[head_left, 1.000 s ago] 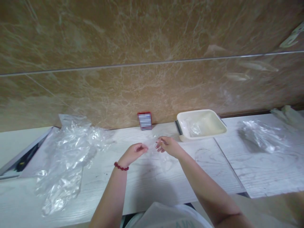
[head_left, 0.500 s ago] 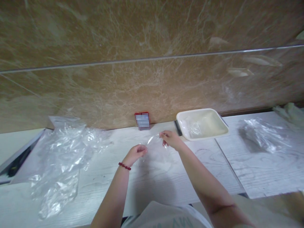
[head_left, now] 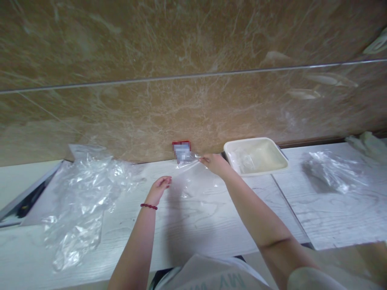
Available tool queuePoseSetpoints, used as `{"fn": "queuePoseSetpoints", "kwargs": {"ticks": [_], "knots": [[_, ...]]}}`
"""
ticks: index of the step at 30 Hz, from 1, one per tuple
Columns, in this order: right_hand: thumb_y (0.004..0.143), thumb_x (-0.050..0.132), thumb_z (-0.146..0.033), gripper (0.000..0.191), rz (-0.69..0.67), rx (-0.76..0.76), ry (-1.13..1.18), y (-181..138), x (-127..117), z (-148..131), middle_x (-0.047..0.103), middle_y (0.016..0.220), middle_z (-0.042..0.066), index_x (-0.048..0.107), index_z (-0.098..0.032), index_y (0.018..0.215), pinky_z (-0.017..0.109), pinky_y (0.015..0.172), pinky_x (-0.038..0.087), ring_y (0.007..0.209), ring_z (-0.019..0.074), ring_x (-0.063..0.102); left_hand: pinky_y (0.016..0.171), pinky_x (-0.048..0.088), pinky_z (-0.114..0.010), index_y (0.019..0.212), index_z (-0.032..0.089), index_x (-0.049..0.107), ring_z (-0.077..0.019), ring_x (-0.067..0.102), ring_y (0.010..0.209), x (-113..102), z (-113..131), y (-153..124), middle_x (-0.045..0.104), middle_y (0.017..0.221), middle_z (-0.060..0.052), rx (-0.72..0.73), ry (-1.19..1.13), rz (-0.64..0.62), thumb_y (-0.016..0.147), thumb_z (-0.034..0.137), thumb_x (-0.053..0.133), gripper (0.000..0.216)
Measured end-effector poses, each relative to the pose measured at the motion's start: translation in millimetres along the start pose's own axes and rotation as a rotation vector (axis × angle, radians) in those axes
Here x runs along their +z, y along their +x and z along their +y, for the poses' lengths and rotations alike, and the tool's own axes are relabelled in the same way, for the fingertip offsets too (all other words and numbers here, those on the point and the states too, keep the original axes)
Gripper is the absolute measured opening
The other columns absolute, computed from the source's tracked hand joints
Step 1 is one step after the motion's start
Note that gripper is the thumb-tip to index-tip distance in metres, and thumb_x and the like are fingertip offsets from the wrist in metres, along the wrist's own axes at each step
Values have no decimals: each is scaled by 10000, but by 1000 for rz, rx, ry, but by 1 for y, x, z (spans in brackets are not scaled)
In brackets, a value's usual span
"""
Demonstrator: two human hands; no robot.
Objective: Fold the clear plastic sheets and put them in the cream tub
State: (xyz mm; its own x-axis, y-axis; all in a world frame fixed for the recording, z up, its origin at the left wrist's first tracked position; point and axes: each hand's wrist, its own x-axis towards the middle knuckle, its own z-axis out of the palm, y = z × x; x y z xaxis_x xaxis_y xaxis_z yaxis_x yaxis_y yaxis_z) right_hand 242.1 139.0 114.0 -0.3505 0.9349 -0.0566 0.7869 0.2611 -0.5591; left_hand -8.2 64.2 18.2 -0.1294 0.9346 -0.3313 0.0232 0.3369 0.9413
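Observation:
A clear plastic bag (head_left: pixel 193 180) stretches between my two hands, low over the white table. My right hand (head_left: pixel 212 162) pinches its upper right edge, close to the small red-edged item (head_left: pixel 182 151) by the wall. My left hand (head_left: pixel 159 188), with a dark red bead bracelet on the wrist, is closed at the bag's left edge with its fingertips together. The lower part of the bag is so transparent that its outline blurs into the table.
A cream plastic tub (head_left: pixel 269 159) with clear plastic inside stands right of my right hand. Crumpled clear bags (head_left: pixel 87 193) spread over the left side. Another clear plastic bundle (head_left: pixel 335 171) lies at the right. The marbled wall (head_left: pixel 193 112) closes off the back.
My left hand has moved left, away from my right hand, and the bag's top edge is drawn out straighter. The right hand has shifted slightly toward the wall.

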Motion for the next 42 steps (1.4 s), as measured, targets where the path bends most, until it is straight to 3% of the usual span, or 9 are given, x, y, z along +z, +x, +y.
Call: {"fn": "queuePoseSetpoints", "kwargs": {"ticks": [8, 12, 16, 21, 25, 31, 37, 39, 42], "knots": [[837, 387, -306, 264, 195, -447, 42, -52, -14, -45, 597, 988, 41, 585, -231, 995, 294, 853, 314, 977, 136, 484, 851, 363, -311, 823, 180, 590, -177, 482, 977, -23, 19, -3, 556, 991, -55, 430, 258, 314, 664, 394, 556, 268], [827, 408, -299, 252, 171, -465, -88, -92, 39, -37, 537, 1112, -4, 553, -337, 1029, 421, 963, 148, 1132, 172, 350, 774, 421, -302, 981, 238, 532, -160, 505, 925, -22, 3, -21, 530, 986, -37, 168, -18, 350, 678, 390, 551, 340], [823, 404, -280, 317, 27, -403, -149, -122, 110, -14, 450, 1214, -36, 476, -384, 1113, 477, 981, -20, 1203, 197, 237, 608, 474, -325, 1228, 300, 292, -140, 566, 664, -6, -16, -46, 547, 805, -37, -268, -388, 135, 733, 458, 462, 547], [825, 377, -282, 342, -173, -280, -207, -143, 152, 2, 345, 1291, -81, 432, -415, 1135, 547, 948, -63, 1233, 232, 154, 616, 476, -305, 1286, 344, 111, -147, 584, 702, 13, -36, -71, 570, 832, -35, -293, -243, 38, 637, 308, 644, 840], [845, 318, -352, 311, -180, -204, -174, -151, 156, -2, 345, 1294, -49, 473, -384, 1113, 561, 927, -98, 1231, 247, 153, 645, 477, -295, 1294, 340, 99, -121, 579, 687, 16, -49, -72, 558, 841, -21, -217, -96, 102, 611, 233, 668, 895], [819, 361, -299, 342, -209, -217, -166, -157, 154, -8, 334, 1302, -28, 459, -357, 1141, 545, 956, -33, 1237, 244, 150, 615, 463, -275, 1037, 188, 524, -122, 567, 612, 6, -62, -69, 582, 868, -57, -146, 196, 60, 628, 250, 610, 422], [742, 447, -257, 425, -253, -394, -87, -145, 126, 6, 362, 1284, 2, 454, -312, 1163, 520, 972, 8, 1237, 234, 163, 847, 375, -368, 984, 196, 560, -219, 517, 918, -6, -45, -57, 565, 978, -88, 261, 728, 133, 693, 257, 511, 301], [729, 479, -348, 400, -315, -533, -28, -131, 111, 14, 405, 1253, -10, 482, -322, 1129, 502, 981, 46, 1220, 222, 219, 904, 327, -362, 1043, 206, 532, -212, 475, 992, 0, -37, -49, 548, 1038, -83, 420, 857, 16, 733, 265, 464, 323], [787, 402, -359, 366, -149, -435, -40, -106, 105, 21, 431, 1229, 32, 493, -258, 1127, 449, 989, 115, 1196, 192, 276, 960, 249, -376, 1135, 205, 472, -210, 400, 1096, 17, -34, -36, 494, 1154, -79, 557, 988, -162, 780, 305, 403, 376]]}}
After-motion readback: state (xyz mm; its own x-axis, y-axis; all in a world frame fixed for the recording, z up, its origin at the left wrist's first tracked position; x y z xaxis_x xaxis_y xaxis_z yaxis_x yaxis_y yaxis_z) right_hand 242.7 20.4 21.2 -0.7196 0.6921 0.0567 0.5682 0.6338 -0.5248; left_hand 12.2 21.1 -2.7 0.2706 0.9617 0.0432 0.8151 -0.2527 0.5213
